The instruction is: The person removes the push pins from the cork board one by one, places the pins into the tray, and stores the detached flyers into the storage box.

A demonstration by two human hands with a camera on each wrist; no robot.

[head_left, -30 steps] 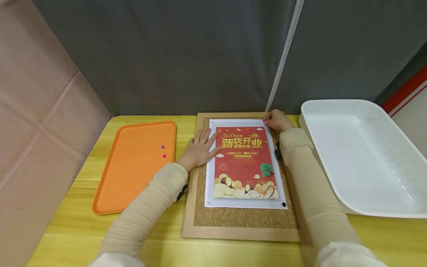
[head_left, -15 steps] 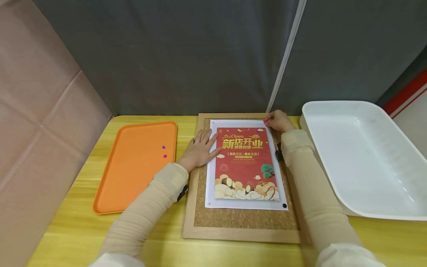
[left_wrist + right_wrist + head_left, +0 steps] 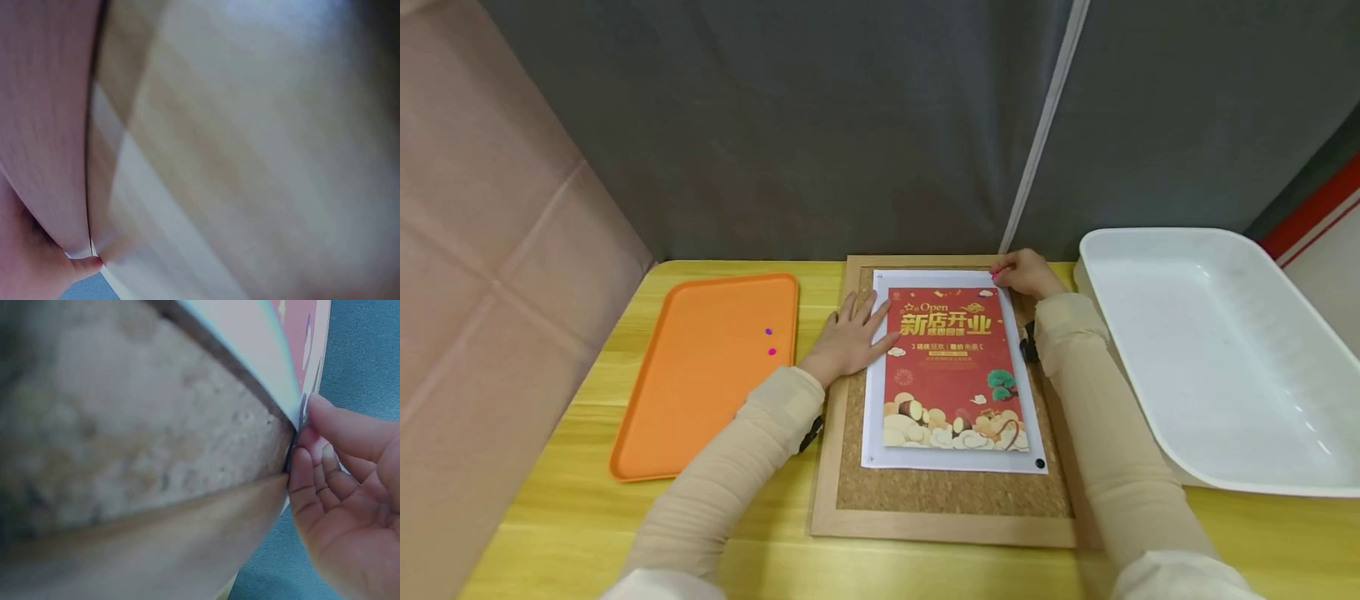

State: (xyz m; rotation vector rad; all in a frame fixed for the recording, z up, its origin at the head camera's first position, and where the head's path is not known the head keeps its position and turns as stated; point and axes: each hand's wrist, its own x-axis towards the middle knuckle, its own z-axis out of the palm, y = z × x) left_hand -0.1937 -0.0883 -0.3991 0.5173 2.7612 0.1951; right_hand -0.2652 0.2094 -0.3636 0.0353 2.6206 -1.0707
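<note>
A red and gold poster [image 3: 955, 367] on a larger white sheet [image 3: 925, 457] lies over a wood-framed cork board [image 3: 955, 492]. My left hand [image 3: 846, 340] rests spread on the sheet's left side, its fingertips reaching the poster's edge. At the sheet's top right corner, my right hand [image 3: 1028, 273] pinches a small pink push pin [image 3: 995, 274] between thumb and fingers; whether its point is in the cork is hidden. A black push pin [image 3: 1040, 463] sits in the bottom right corner. Small marks show at both left corners, too tiny to identify.
An orange tray [image 3: 700, 375] on the left carries a purple pin [image 3: 768, 332] and a pink pin [image 3: 772, 352]. To the right stands a deep white tub [image 3: 1210, 358], close to my right forearm. A grey curtain [image 3: 820, 133] hangs right behind the table [image 3: 550, 500].
Both hands keep their places, the left on the sheet and the right on the pink push pin. The head view has shifted very slightly.
</note>
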